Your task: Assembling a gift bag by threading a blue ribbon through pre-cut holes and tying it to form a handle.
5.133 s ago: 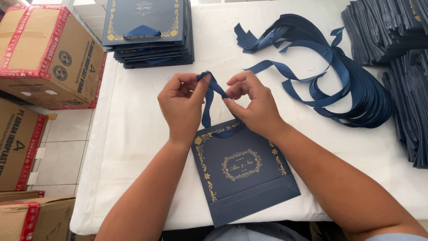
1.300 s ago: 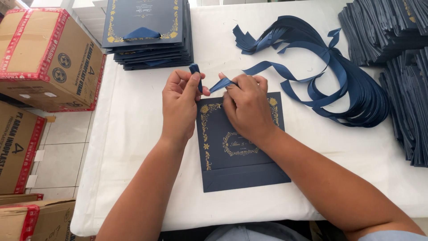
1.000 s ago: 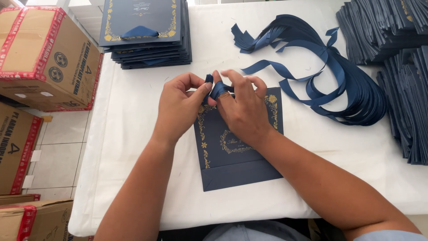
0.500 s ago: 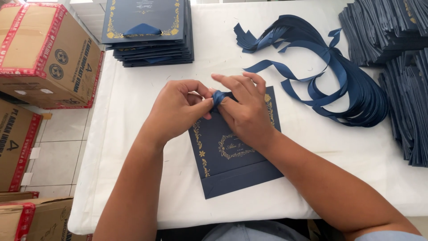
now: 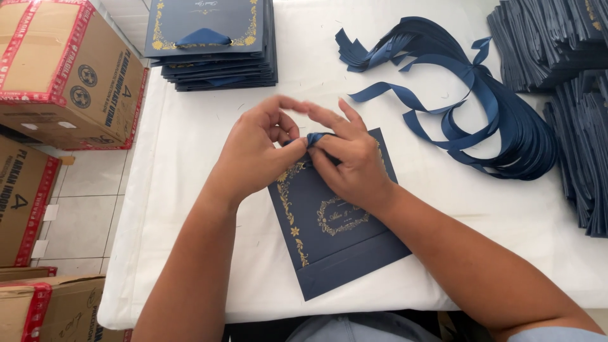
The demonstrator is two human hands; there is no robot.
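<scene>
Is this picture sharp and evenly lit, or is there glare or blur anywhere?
Head view: bright, even light, the white tablecloth nearly washed out; soft shadows under both hands; left hand and right hand sharp, pinching the blue ribbon; straight edges bow slightly towards the corners.

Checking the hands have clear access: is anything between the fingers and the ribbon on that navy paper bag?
Nothing visible: both the left hand and right hand already pinch the blue ribbon at the top edge of the navy paper bag.

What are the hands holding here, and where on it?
Both hands, left and right, pinch the blue ribbon at the top edge of the navy paper bag.
</scene>
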